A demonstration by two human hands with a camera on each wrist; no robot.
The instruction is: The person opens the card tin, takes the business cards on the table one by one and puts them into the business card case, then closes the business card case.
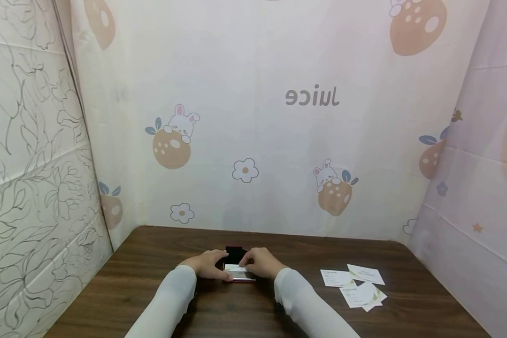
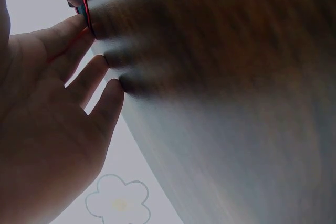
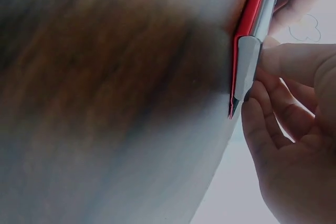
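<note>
A card case (image 1: pixel 241 281) with a red edge, a silver body and a dark raised flap lies open on the table, between both hands. In it is a white business card (image 1: pixel 233 267) with a green mark. My left hand (image 1: pixel 205 264) holds the case's left side, thumb at the front and fingers toward the back. At the case's right end, my right hand (image 1: pixel 263 263) has curled fingers and thumb on the card; its fingertips are partly hidden. The right wrist view shows the case (image 3: pixel 247 66) side-on, with the right hand (image 3: pixel 289 114) against its upper side.
On the brown wooden table (image 1: pixel 152 300), several business cards (image 1: pixel 357 295) lie loosely overlapping to the right of the right hand. A printed cloth wall (image 1: pixel 245 202) stands behind the table's back edge, with more cloth at both sides.
</note>
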